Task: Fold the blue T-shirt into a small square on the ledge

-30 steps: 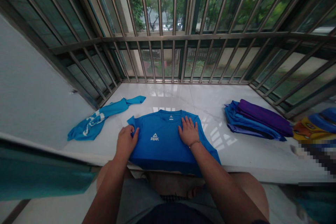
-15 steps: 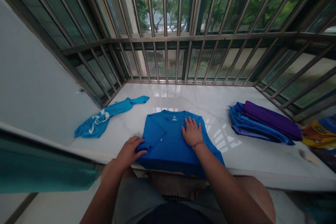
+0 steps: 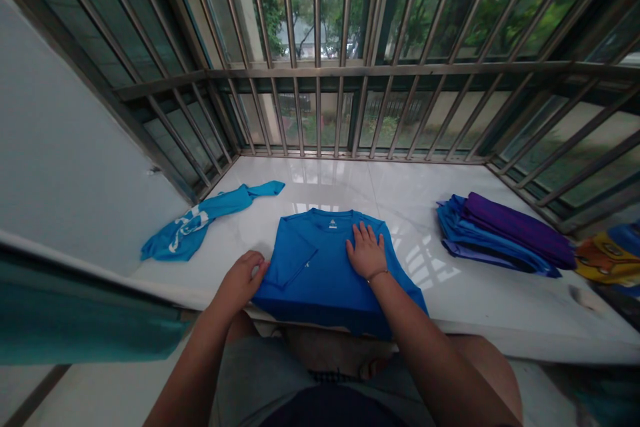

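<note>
1. left hand half curled against the folded side of the blue t-shirt, touching it; whether it grips, i cannot tell.
2. right hand lies open, fingers spread flat on the shirt, holding nothing.
3. the shirt lies flat near the front edge of the white marble table, one side folded in.
4. a crumpled teal shirt lies to its left, a stack of folded blue and purple shirts to its right.
</note>
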